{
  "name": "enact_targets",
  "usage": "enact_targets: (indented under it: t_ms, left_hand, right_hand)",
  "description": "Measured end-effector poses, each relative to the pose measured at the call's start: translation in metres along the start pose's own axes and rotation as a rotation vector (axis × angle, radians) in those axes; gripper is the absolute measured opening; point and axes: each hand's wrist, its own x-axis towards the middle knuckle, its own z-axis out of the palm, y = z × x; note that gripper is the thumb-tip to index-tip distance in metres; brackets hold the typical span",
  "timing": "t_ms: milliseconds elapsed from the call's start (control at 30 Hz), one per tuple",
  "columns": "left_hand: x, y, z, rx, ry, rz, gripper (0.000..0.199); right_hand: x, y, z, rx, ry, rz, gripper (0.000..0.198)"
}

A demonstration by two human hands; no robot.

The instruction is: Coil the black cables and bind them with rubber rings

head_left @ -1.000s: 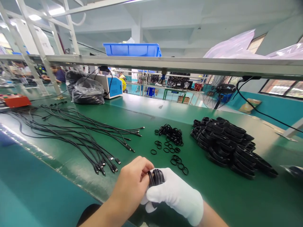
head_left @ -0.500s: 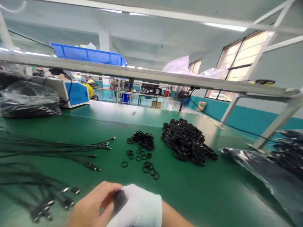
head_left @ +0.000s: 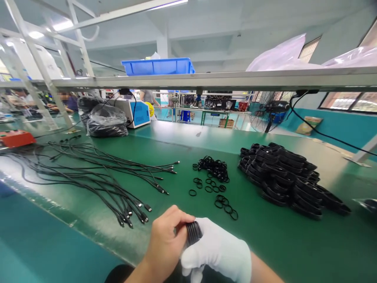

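Observation:
A coiled black cable (head_left: 193, 232) sits between my two hands at the table's near edge. My bare left hand (head_left: 169, 239) pinches its left side with thumb and fingers. My right hand (head_left: 216, 247), in a white glove, wraps round the other side and hides much of the coil. Just beyond are loose black rings (head_left: 226, 206), with a heap of small black rings (head_left: 213, 168) behind them. To the left, straight black cables (head_left: 118, 173) lie with their plugs toward me. A large pile of coiled black cables (head_left: 279, 177) rises at the right.
A plastic bag of black items (head_left: 107, 120) and a blue-and-white machine (head_left: 138, 112) stand at the back left. An orange-red box (head_left: 17, 138) is at the far left. Overhead, a shelf (head_left: 218, 81) carries a blue bin (head_left: 157, 67). People work in the left background.
The view has swung left, so the table's things appear farther right and more of the left side shows. The coil between my hands now shows clearly; both hands stay together.

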Motion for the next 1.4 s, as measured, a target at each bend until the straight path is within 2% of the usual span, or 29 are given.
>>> enact_targets:
  t_ms: [100,300,433,600,767,833,933,1033,1167,1300,1400]
  left_hand:
    - [0.002,-0.002,0.001,-0.026,0.002,-0.025,0.028]
    - [0.017,-0.003,-0.004,-0.092,-0.157,-0.157,0.027]
    - [0.02,-0.004,-0.01,-0.083,-0.194,-0.198,0.027]
    - [0.013,-0.007,-0.005,0.073,-0.23,-0.075,0.028]
    - [0.005,-0.011,0.006,0.203,-0.133,0.074,0.029]
    - [0.005,-0.013,0.006,0.208,-0.116,0.091,0.029]
    - [0.006,-0.012,0.002,0.163,-0.122,0.002,0.029]
    - [0.003,-0.01,-0.001,0.102,-0.078,-0.133,0.023]
    - [-0.01,-0.006,0.011,-0.02,-0.074,-0.24,0.011]
    - [-0.021,-0.005,0.03,-0.098,-0.06,-0.279,0.005]
    - [-0.022,-0.006,0.032,-0.091,-0.061,-0.237,0.011]
  right_hand:
    - [0.003,-0.001,0.003,0.025,0.014,0.018,0.013]
    - [0.01,0.003,0.0,0.212,0.077,-0.051,0.023]
    - [0.009,0.004,-0.005,0.271,0.091,-0.043,0.021]
    - [0.01,0.002,-0.005,0.211,0.094,-0.055,0.022]
    - [0.013,0.004,-0.004,0.17,0.044,-0.066,0.016]
    - [0.013,0.004,-0.004,0.167,0.06,-0.07,0.014]
    - [0.013,0.004,-0.007,0.218,0.131,-0.117,0.014]
    - [0.014,0.004,-0.013,0.37,0.178,-0.164,0.021]
    - [0.016,0.004,-0.016,0.518,0.149,-0.239,0.029]
    - [0.02,0.007,-0.013,0.546,0.048,-0.323,0.029]
    - [0.02,0.01,-0.012,0.542,0.05,-0.326,0.026]
